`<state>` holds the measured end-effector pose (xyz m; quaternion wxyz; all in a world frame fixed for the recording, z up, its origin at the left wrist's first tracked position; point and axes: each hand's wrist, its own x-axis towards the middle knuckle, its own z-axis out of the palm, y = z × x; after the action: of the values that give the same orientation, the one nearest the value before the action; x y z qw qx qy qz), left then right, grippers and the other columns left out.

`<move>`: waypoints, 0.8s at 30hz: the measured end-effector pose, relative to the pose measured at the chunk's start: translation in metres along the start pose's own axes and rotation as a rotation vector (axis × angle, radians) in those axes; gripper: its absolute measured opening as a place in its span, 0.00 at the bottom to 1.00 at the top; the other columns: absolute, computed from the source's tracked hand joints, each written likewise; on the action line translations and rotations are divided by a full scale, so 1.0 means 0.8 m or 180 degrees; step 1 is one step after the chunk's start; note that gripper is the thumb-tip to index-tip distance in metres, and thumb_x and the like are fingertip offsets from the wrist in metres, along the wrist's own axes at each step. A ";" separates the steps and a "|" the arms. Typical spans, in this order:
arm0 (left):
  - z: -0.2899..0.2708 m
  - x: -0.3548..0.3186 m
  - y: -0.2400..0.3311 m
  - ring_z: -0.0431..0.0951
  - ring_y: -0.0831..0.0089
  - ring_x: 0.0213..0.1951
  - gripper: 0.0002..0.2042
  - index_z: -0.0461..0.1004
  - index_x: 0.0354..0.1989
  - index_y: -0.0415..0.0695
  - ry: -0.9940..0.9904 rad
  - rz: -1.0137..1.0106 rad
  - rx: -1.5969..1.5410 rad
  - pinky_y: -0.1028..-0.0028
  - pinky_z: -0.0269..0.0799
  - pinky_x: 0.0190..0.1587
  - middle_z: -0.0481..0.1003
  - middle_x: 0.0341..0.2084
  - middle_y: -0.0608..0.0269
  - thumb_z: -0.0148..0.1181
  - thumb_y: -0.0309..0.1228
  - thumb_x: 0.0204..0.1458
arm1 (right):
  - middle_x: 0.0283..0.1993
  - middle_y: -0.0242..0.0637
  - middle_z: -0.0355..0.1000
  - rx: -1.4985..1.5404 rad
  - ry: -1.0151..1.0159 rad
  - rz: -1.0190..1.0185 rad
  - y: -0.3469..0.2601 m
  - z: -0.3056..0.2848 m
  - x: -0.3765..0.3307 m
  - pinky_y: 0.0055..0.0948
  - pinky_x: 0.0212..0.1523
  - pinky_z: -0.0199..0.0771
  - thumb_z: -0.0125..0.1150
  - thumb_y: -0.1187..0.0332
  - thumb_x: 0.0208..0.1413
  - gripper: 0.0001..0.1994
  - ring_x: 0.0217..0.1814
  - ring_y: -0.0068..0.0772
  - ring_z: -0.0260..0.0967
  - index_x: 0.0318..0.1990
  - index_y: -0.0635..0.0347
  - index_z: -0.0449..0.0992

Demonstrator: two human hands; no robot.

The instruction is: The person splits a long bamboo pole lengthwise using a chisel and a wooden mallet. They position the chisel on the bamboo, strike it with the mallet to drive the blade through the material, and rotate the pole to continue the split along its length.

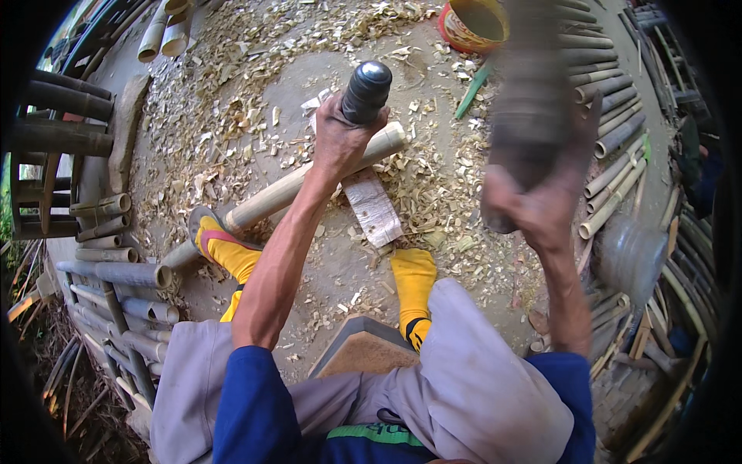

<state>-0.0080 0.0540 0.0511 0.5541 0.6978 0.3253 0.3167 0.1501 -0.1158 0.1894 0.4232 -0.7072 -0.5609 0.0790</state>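
Observation:
My left hand [340, 133] is wrapped around the black ribbed handle of an upright chisel [366, 91]; the handle has a shiny rounded end, and the blade is hidden below my fist. Under that hand a pale bamboo pole [282, 188] lies at a slant across a flat wooden block [372, 207]. My foot in a yellow sock and sandal [224, 241] is against the pole's left part. Raised on the right, my right hand [533, 205] grips a thick dark wooden mallet [533, 108], smeared by motion.
Wood chips [232, 116] cover much of the ground. A red and yellow bucket [473, 27] stands at the far right, with a green strip [473, 91] before it. Bamboo poles [622, 135] line the right side. Bamboo frames [66, 139] stand at the left. A low wooden seat [367, 349] is beneath me.

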 end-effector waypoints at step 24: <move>0.018 0.006 0.063 0.76 0.69 0.21 0.06 0.77 0.31 0.39 -0.1818 -0.0821 0.1692 0.70 0.72 0.26 0.77 0.20 0.56 0.63 0.27 0.45 | 0.58 0.51 0.56 -0.1162 -0.0482 0.1003 0.006 0.022 -0.126 0.43 0.61 0.55 0.69 0.72 0.35 0.42 0.63 0.50 0.50 0.63 0.58 0.55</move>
<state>0.0111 0.0410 0.0981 0.4576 0.8300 0.3138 -0.0569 0.1075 -0.1934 0.1387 0.2277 -0.8426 -0.4788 0.0942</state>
